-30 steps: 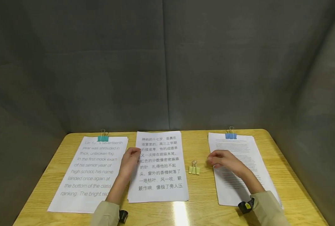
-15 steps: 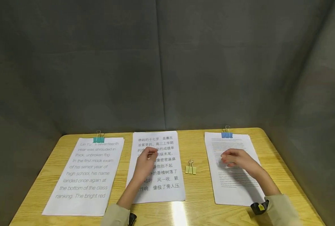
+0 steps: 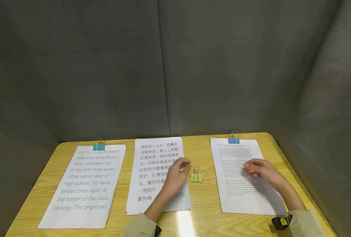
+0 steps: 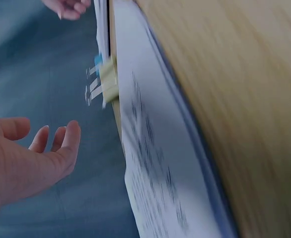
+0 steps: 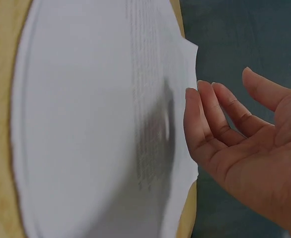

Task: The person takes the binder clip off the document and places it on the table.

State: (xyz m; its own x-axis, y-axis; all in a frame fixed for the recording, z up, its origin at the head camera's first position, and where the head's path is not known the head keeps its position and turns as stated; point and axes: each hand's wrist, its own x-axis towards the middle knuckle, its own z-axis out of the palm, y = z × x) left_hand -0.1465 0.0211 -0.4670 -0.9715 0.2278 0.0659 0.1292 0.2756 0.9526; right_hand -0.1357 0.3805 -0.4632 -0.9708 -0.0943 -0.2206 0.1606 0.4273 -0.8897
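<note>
Over the right side of the middle paper stack point(image 3: 151, 158) hovers my left hand point(image 3: 176, 176), loosely bent, with a gap between thumb and fingers and nothing held. Just right of its fingertips a yellow binder clip point(image 3: 196, 177) stands on the table, apart from the papers. In the left wrist view the clip point(image 4: 109, 79) appears beyond the fingers. My right hand point(image 3: 265, 172) hangs above the right paper stack point(image 3: 231, 204), relaxed and holding nothing; its shadow falls on the sheet. A blue binder clip point(image 3: 233, 140) grips that stack's top edge.
At the left lies another paper stack point(image 3: 74, 217) with large English print, a teal binder clip point(image 3: 99, 147) on its top edge. All stacks lie on a wooden table point(image 3: 205, 217). Dark cloth point(image 3: 169, 65) rises behind the table and along both sides.
My left hand has moved rightward across the middle stack toward the yellow binder clip. My right hand has shifted right, farther over the right stack. The head view has turned slightly.
</note>
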